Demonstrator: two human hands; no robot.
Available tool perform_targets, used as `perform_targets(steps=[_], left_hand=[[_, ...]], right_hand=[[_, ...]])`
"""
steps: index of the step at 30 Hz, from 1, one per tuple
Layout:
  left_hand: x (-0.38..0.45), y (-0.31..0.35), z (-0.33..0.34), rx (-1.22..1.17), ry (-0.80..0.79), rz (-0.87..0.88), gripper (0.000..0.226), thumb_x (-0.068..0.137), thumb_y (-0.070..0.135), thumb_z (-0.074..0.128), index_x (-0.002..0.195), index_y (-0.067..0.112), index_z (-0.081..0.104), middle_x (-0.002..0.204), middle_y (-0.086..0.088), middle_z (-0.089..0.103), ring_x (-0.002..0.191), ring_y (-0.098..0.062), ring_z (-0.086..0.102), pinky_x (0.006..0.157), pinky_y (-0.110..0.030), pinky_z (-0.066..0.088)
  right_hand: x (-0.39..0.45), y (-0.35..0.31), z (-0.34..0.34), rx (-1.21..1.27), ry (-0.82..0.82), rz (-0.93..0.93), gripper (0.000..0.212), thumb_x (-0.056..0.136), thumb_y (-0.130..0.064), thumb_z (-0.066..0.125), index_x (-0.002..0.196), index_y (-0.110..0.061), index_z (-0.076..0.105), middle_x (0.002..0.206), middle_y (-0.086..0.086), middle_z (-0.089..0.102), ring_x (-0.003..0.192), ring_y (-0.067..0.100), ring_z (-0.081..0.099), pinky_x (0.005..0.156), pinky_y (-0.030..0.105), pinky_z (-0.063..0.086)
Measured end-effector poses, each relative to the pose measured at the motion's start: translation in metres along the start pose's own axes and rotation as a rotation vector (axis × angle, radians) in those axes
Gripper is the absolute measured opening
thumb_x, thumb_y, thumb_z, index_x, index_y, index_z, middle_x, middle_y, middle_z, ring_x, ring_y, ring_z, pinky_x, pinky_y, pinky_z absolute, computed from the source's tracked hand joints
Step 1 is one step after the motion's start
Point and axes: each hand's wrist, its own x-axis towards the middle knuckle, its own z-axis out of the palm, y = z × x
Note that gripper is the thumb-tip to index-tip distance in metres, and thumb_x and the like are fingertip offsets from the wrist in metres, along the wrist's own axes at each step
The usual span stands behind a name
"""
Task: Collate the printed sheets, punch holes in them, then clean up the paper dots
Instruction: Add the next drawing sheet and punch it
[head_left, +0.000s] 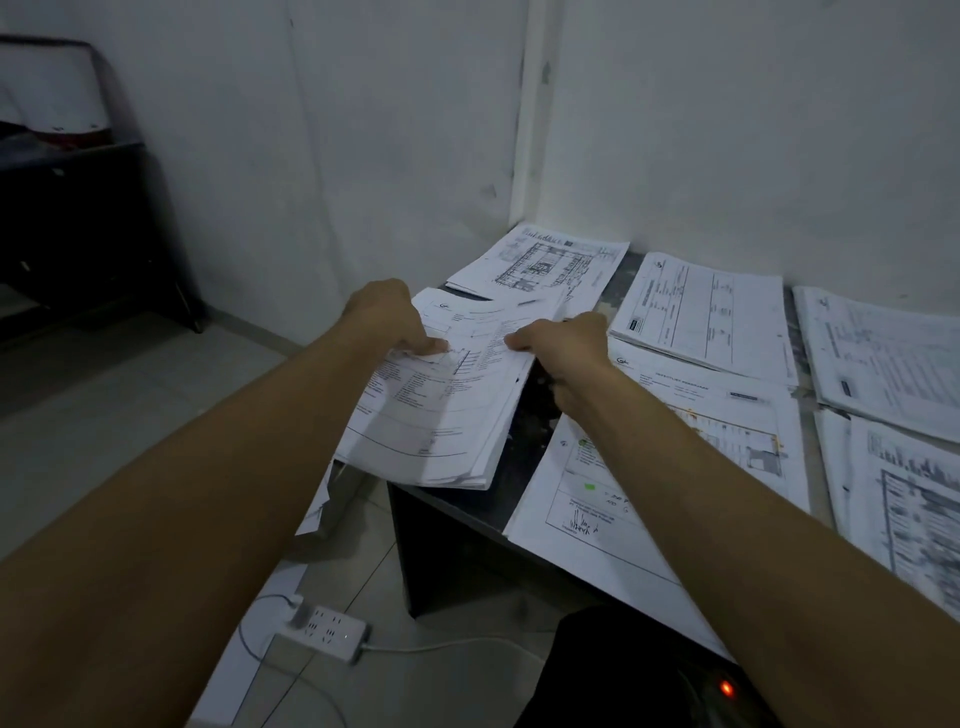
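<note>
Overhanging the left end of the dark table (457, 512), the stack of printed sheets (441, 415) juts past the near corner, with open tiled floor (130, 395) beyond that edge. The left hand (387, 317) grips the stack's far left side, thumb pressed on the top page; the right hand (566, 345) holds the stack's right edge, thumb on top and fingers curled beneath. The stack is thick, its sheets slightly fanned at the near right corner, printed with tables and lines of text. To its right more paper piles (701, 312) cover the tabletop closely, edges nearly touching. A white power strip (327, 631) lies on the floor below
</note>
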Motion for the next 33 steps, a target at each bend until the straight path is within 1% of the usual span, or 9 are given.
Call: perform_targets(steps=[4, 8, 10, 15, 18, 21, 24, 28, 33], left_hand=[[-0.002, -0.003, 0.003, -0.042, 0.039, -0.001, 0.082, 0.066, 0.065, 0.079, 0.115, 0.006, 0.052, 0.106, -0.009, 0.059, 0.102, -0.028, 0.060, 0.082, -0.037, 0.050], [-0.005, -0.009, 0.008, -0.188, 0.047, -0.041, 0.073, 0.065, 0.062, 0.082, 0.101, 0.009, 0.049, 0.098, -0.006, 0.057, 0.088, -0.023, 0.056, 0.067, -0.032, 0.044], [-0.002, -0.019, 0.012, -0.433, 0.049, -0.077, 0.068, 0.068, 0.057, 0.084, 0.101, 0.004, 0.056, 0.098, -0.006, 0.063, 0.083, -0.022, 0.061, 0.060, -0.027, 0.043], [-0.006, -0.045, -0.002, -1.013, 0.106, -0.116, 0.053, 0.086, 0.061, 0.064, 0.102, 0.010, 0.064, 0.096, -0.002, 0.068, 0.075, -0.017, 0.063, 0.060, -0.025, 0.045], [-0.012, -0.048, -0.026, -1.211, 0.204, -0.035, 0.034, 0.094, 0.049, 0.062, 0.096, 0.015, 0.067, 0.099, -0.001, 0.072, 0.079, -0.018, 0.067, 0.066, -0.027, 0.051], [-0.026, -0.042, -0.054, -1.184, 0.480, 0.110, 0.024, 0.099, 0.042, 0.053, 0.101, 0.022, 0.067, 0.093, 0.009, 0.072, 0.081, -0.009, 0.069, 0.057, -0.022, 0.050], [-0.041, -0.034, -0.079, -1.164, 0.675, 0.242, 0.020, 0.101, 0.041, 0.048, 0.100, 0.025, 0.059, 0.096, 0.011, 0.067, 0.083, -0.005, 0.066, 0.061, -0.020, 0.052], [-0.059, -0.029, -0.073, -1.171, 0.716, 0.347, 0.017, 0.101, 0.043, 0.049, 0.095, 0.028, 0.054, 0.092, 0.011, 0.065, 0.078, 0.003, 0.065, 0.062, -0.013, 0.053], [-0.070, -0.024, -0.039, -1.133, 0.704, 0.298, 0.023, 0.106, 0.035, 0.041, 0.101, 0.017, 0.053, 0.092, 0.009, 0.065, 0.079, 0.001, 0.067, 0.056, -0.010, 0.050]], right_hand=[[-0.003, 0.004, 0.009, 0.041, -0.036, 0.019, 0.035, 0.072, 0.003, 0.079, 0.104, 0.003, 0.064, 0.108, 0.016, 0.068, 0.097, 0.032, 0.068, 0.087, 0.047, 0.058], [-0.004, 0.005, 0.016, -0.048, -0.067, -0.007, 0.028, 0.086, 0.000, 0.070, 0.113, -0.001, 0.063, 0.110, 0.009, 0.066, 0.086, 0.021, 0.063, 0.060, 0.028, 0.055], [-0.006, 0.002, 0.013, -0.060, -0.099, -0.052, 0.031, 0.090, -0.001, 0.067, 0.120, -0.001, 0.062, 0.107, 0.008, 0.065, 0.079, 0.018, 0.062, 0.055, 0.023, 0.053], [-0.010, -0.024, 0.006, -0.042, -0.223, -0.224, 0.033, 0.091, -0.003, 0.066, 0.124, -0.007, 0.063, 0.108, 0.002, 0.069, 0.084, 0.011, 0.066, 0.064, 0.015, 0.056], [-0.015, -0.044, 0.006, -0.070, -0.302, -0.290, 0.034, 0.093, -0.008, 0.065, 0.127, -0.012, 0.062, 0.119, 0.003, 0.069, 0.098, 0.019, 0.069, 0.086, 0.032, 0.058], [-0.021, -0.066, 0.008, -0.077, -0.305, -0.389, 0.033, 0.094, -0.011, 0.064, 0.127, -0.014, 0.062, 0.120, 0.002, 0.069, 0.103, 0.019, 0.068, 0.093, 0.038, 0.056], [-0.023, -0.089, 0.008, -0.001, -0.304, -0.455, 0.032, 0.092, -0.012, 0.067, 0.124, -0.013, 0.063, 0.120, 0.005, 0.070, 0.104, 0.022, 0.069, 0.091, 0.040, 0.057], [-0.024, -0.095, 0.002, 0.013, -0.255, -0.466, 0.031, 0.088, -0.017, 0.073, 0.118, -0.016, 0.066, 0.107, -0.003, 0.073, 0.095, 0.018, 0.071, 0.083, 0.037, 0.059], [-0.029, -0.053, 0.005, -0.083, -0.181, -0.427, 0.025, 0.090, -0.025, 0.071, 0.115, -0.021, 0.067, 0.103, -0.010, 0.069, 0.095, 0.012, 0.066, 0.085, 0.031, 0.054]])
